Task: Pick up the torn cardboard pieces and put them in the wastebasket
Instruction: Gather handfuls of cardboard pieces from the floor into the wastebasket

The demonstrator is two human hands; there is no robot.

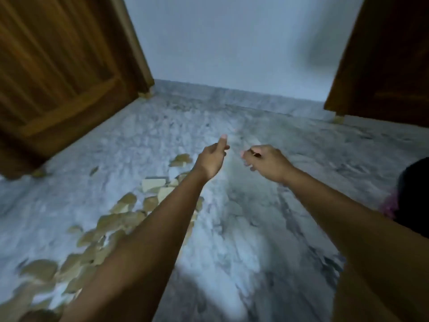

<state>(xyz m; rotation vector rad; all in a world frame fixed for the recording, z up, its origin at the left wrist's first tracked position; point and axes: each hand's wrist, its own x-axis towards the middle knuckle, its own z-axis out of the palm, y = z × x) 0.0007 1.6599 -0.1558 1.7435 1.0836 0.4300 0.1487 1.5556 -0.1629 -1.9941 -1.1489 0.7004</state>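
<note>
Left hand [212, 159] and right hand [263, 160] raised over marble floor [255, 228], fingers [222, 142] loosely curled, nothing visibly held; torn cardboard pieces [152, 183] strewn across floor beneath left forearm.

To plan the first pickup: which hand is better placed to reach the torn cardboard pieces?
Probably left. The left hand is nearer the cardboard pieces, which lie under its arm; the right hand is over bare floor.

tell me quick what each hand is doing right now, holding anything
Left hand: open, fingers loosely curled, nothing in it.
Right hand: fingers curled; too blurred to tell whether it holds anything.
</note>
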